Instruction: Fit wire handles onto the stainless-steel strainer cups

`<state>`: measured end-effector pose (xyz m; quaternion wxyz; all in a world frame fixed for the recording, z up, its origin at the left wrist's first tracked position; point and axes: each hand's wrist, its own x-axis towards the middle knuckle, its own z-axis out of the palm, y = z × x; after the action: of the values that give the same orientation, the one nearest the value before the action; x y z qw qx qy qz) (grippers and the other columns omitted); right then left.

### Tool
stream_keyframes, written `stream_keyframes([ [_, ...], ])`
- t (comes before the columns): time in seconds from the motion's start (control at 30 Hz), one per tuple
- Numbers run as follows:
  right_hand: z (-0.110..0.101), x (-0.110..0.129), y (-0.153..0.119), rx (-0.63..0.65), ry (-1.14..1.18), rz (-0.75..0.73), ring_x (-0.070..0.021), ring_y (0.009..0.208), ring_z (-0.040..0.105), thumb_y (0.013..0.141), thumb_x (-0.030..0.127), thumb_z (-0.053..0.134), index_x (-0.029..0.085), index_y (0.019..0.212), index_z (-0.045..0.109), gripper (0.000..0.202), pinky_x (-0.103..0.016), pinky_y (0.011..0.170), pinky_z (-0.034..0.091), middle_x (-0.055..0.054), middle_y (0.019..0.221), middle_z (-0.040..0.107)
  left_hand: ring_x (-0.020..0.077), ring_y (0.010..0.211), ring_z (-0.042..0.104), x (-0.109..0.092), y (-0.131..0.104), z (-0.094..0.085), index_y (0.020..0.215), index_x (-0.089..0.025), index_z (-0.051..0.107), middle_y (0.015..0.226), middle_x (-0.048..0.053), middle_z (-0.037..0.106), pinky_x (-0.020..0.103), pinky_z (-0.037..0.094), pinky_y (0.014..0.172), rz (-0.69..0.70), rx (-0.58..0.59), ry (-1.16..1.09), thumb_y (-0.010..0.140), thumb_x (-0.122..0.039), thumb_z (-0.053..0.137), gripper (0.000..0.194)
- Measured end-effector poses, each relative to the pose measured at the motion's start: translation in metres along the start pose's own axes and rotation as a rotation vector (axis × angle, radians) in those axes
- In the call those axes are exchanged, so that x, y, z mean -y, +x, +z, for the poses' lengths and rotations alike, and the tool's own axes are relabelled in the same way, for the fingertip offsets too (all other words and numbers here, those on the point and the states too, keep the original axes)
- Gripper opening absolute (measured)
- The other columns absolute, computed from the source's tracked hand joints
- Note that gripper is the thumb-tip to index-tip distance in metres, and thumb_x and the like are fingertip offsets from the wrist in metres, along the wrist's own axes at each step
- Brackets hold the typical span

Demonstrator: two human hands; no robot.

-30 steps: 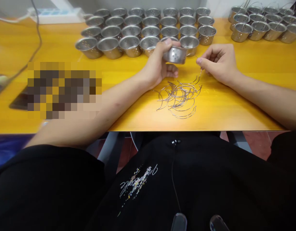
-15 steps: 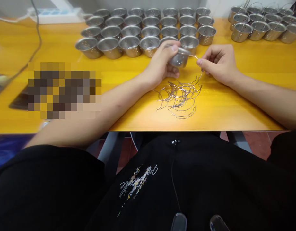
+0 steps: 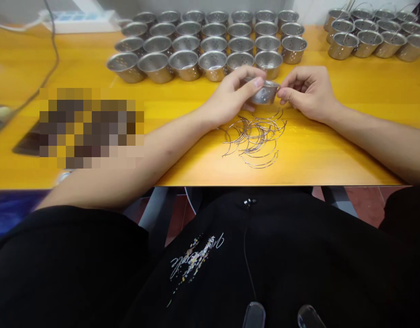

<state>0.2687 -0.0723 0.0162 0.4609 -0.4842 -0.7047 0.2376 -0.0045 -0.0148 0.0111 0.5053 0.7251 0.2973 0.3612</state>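
Just beyond a pile of curved wires (image 3: 258, 136), the left hand (image 3: 234, 94) grips a metal cup (image 3: 265, 95), mouth up, axis nearly upright; the right hand (image 3: 307, 93) pinches a wire (image 3: 278, 89) at its rim.

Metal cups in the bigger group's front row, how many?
6, left to right: first, second, third, fourth, fifth (partly behind the left hand) and sixth, beyond the held cup.

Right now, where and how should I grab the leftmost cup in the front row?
Probably pinch its rim on the left, coming from above and left: the leftmost cup stands mouth up, its rim flares outward, and the next cup crowds its right side.
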Motion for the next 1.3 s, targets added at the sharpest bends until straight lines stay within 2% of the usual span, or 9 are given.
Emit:
stream_keyframes([
  [0.27,-0.004,0.001,-0.006,0.011,-0.133,-0.005,-0.0369,0.085,0.08,0.09,0.086,0.107,0.039,0.083,0.085,0.053,-0.055,0.065,0.062,-0.004,0.077,0.079,0.041,0.123,0.079,0.007,0.005,0.0,0.102,-0.035,0.081,0.118,0.008,0.089,0.059,0.062,0.106,0.017,0.045,-0.041,0.084,-0.085,0.104,0.058],
  [0.47,-0.003,-0.009,-0.001,0.002,-0.158,-0.034,-0.0351,0.085,0.078,0.092,0.083,0.108,0.038,0.084,0.084,0.052,-0.053,0.071,0.063,-0.003,0.069,0.075,0.0374,0.129,0.071,0.0,0.003,-0.001,0.111,-0.033,0.088,0.136,0.005,0.091,0.054,0.051,0.117,0.098,0.055,0.071,0.085,-0.074,0.101,0.05],
  [0.53,-0.002,-0.011,0.001,-0.007,-0.148,-0.035,-0.0352,0.085,0.077,0.091,0.087,0.108,0.038,0.084,0.081,0.057,-0.053,0.072,0.063,-0.003,0.066,0.072,0.036,0.127,0.067,-0.003,0.001,0.0,0.115,-0.033,0.088,0.132,0.004,0.089,0.053,0.047,0.12,0.117,0.046,0.094,0.086,-0.069,0.098,0.048],
  [0.7,-0.001,-0.011,0.002,0.047,-0.088,-0.001,-0.036,0.091,0.074,0.085,0.096,0.109,0.04,0.085,0.077,0.065,-0.054,0.078,0.063,-0.003,0.064,0.068,0.0427,0.156,0.053,0.0,0.001,-0.001,0.125,-0.039,0.086,0.114,0.004,0.086,0.056,0.038,0.131,0.151,0.092,0.203,0.089,-0.081,0.093,0.056],
  [0.87,-0.001,-0.008,0.002,0.04,-0.077,-0.012,-0.0359,0.092,0.072,0.089,0.097,0.105,0.039,0.085,0.072,0.067,-0.055,0.079,0.061,-0.004,0.067,0.068,0.0429,0.14,0.07,0.005,0.002,-0.001,0.11,-0.039,0.089,0.139,0.005,0.091,0.06,0.046,0.131,0.196,0.009,0.213,0.093,-0.071,0.092,0.036],
  [1.0,0.0,-0.009,0.001,-0.014,-0.158,-0.08,-0.0311,0.078,0.062,0.096,0.097,0.096,0.037,0.085,0.069,0.067,-0.054,0.079,0.056,-0.004,0.073,0.068,0.0452,0.152,0.067,0.004,0.001,0.003,0.097,-0.039,0.089,0.142,0.009,0.088,0.059,0.055,0.118,0.191,-0.065,0.2,0.093,-0.064,0.093,0.025],
  [1.07,0.001,-0.011,0.0,-0.015,-0.134,-0.068,-0.0315,0.077,0.063,0.096,0.098,0.096,0.037,0.089,0.069,0.067,-0.054,0.078,0.054,-0.004,0.076,0.07,0.0445,0.158,0.063,0.003,0.0,0.004,0.097,-0.035,0.09,0.152,0.012,0.082,0.055,0.056,0.107,0.181,-0.131,0.179,0.092,-0.063,0.097,0.029],
  [1.17,0.002,-0.014,-0.001,0.019,-0.067,-0.037,-0.0309,0.075,0.067,0.098,0.096,0.097,0.038,0.1,0.071,0.063,-0.052,0.076,0.052,-0.002,0.079,0.073,0.0406,0.155,0.061,0.001,-0.001,0.004,0.101,-0.032,0.092,0.153,0.011,0.077,0.052,0.052,0.109,0.22,-0.212,0.205,0.097,-0.072,0.101,0.042],
  [1.3,0.003,-0.014,-0.001,-0.021,-0.099,-0.12,-0.0245,0.064,0.052,0.105,0.089,0.092,0.038,0.11,0.075,0.054,-0.049,0.072,0.048,0.001,0.08,0.068,0.0354,0.144,0.057,-0.001,0.002,-0.002,0.104,-0.03,0.09,0.137,0.009,0.074,0.048,0.045,0.108,0.284,-0.222,0.231,0.099,-0.089,0.101,0.06],
])
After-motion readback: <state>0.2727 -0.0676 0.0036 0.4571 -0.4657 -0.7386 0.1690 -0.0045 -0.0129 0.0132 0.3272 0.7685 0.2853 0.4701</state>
